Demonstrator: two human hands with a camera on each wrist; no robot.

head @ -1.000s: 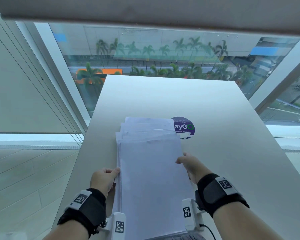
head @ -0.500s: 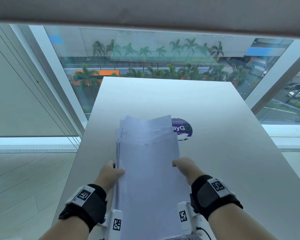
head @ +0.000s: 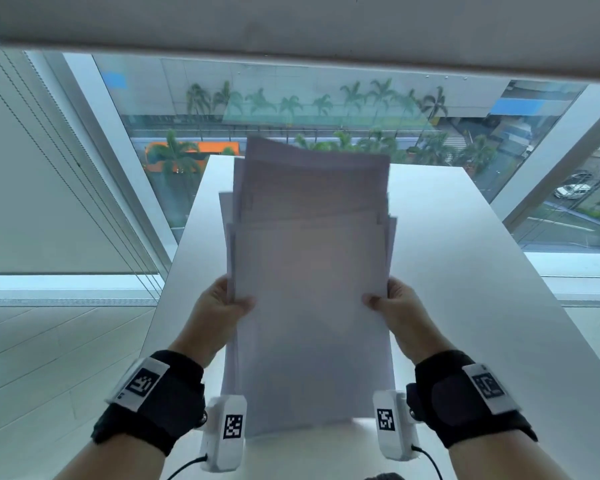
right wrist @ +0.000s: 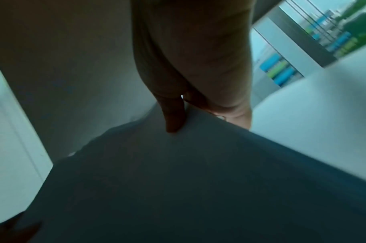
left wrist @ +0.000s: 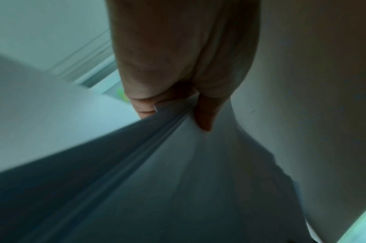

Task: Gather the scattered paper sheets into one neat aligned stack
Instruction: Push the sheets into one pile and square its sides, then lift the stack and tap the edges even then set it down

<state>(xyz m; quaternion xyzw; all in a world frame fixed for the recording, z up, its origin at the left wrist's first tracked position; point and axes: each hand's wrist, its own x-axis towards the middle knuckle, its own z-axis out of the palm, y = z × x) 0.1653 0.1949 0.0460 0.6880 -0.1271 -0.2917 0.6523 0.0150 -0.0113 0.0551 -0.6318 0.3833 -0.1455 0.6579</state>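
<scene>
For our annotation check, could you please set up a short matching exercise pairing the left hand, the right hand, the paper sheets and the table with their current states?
Column one:
1. left hand
2. right hand
3. paper sheets
4. table

Column two:
A. white surface beneath, bare where it shows
B. grips the sheets' right edge
C. held up, top edges still uneven
D. grips the sheets' left edge

Pairs: 1-D, 2-B, 3-C, 4-A

Paper sheets (head: 312, 306) now lifted off table (head: 465, 271) & tilted up, both hands gripping side edges.
</scene>
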